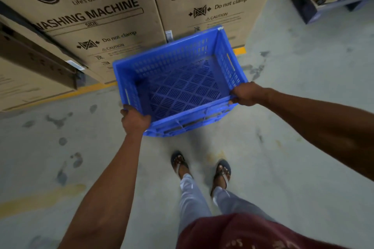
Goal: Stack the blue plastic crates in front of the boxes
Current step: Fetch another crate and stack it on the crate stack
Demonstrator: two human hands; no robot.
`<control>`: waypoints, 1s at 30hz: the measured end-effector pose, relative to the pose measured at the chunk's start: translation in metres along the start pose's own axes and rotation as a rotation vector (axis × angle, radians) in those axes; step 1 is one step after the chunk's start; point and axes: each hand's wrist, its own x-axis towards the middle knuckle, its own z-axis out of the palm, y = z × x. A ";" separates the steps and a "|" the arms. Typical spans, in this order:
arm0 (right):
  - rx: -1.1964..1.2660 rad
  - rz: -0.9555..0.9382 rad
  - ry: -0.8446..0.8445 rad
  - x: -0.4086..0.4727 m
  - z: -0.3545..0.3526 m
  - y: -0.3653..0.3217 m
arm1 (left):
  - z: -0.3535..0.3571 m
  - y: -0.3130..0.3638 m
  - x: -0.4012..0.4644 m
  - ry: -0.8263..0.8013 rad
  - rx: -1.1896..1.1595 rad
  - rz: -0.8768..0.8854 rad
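My left hand (135, 119) and right hand (245, 94) grip the blue crate (178, 85) by its near corners, held up before the boxes (113, 20); I should lower it flat

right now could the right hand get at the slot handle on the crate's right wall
Probably yes: the right hand grips the blue crate at its near right corner, and the slot handle lies just along that wall, uncovered. It would have to let go first.

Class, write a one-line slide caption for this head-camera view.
Both hands, left and right, hold an empty blue crate before washing-machine boxes.
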 end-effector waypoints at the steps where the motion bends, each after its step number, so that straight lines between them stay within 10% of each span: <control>1: -0.006 0.019 0.033 0.000 0.003 -0.005 | 0.003 0.003 0.004 -0.006 0.027 -0.005; 7: 0.064 0.035 0.064 0.003 0.031 -0.022 | -0.016 0.035 0.051 -0.108 0.031 -0.131; 20: 0.020 0.072 0.273 0.002 0.059 -0.019 | 0.029 -0.016 -0.033 0.121 0.302 0.234; 30: -0.018 0.063 0.305 -0.009 0.092 -0.053 | 0.072 0.011 -0.093 -0.031 0.360 0.417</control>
